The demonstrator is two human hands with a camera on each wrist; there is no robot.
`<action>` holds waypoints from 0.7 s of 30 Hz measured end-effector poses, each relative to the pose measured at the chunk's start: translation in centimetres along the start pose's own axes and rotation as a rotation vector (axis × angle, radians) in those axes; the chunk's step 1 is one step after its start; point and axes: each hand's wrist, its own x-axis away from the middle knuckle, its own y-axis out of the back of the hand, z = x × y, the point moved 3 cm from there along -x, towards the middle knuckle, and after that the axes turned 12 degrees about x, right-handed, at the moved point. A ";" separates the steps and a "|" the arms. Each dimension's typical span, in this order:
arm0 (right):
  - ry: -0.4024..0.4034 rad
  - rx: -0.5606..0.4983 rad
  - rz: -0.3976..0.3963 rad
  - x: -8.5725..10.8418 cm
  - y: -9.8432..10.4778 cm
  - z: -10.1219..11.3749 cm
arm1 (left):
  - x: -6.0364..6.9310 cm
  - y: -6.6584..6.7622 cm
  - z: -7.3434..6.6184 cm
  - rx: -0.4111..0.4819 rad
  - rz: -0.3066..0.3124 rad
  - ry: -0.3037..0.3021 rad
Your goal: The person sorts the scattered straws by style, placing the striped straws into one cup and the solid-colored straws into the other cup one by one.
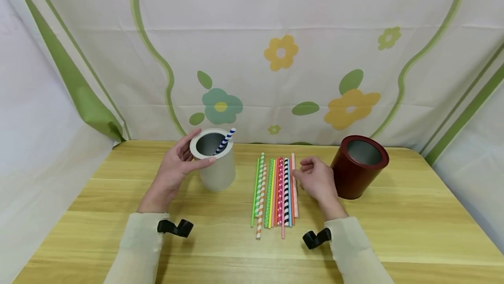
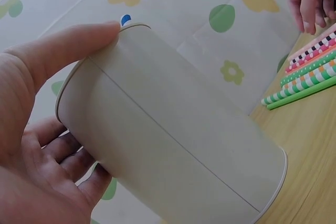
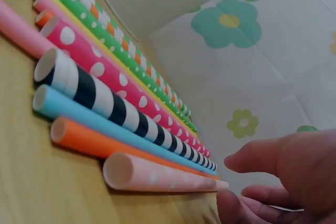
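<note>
My left hand grips a cream-white can near its rim, thumb in front and fingers round the far side. A blue-and-white striped paper straw leans inside that can, its top above the rim. My right hand hovers by the far end of a pale pink straw, the outermost of a row of straws. Its thumb and fingertips stand apart around that end in the right wrist view, holding nothing; whether they touch the straw I cannot tell. Beside it lie orange, light blue and black-and-white striped straws.
A dark red can stands just right of my right hand, its top open. Green, yellow, orange-striped and pink dotted straws lie side by side on the wooden table. A flowered cloth hangs behind the table.
</note>
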 end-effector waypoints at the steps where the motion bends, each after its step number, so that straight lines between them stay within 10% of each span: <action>1: -0.003 0.008 0.007 0.0 -0.1 -0.1 | 0.0 0.0 0.0 -0.001 0.002 -0.004; 21: 0.020 0.109 0.007 -1.1 -1.1 -0.3 | 0.4 0.0 0.0 -0.025 0.015 -0.026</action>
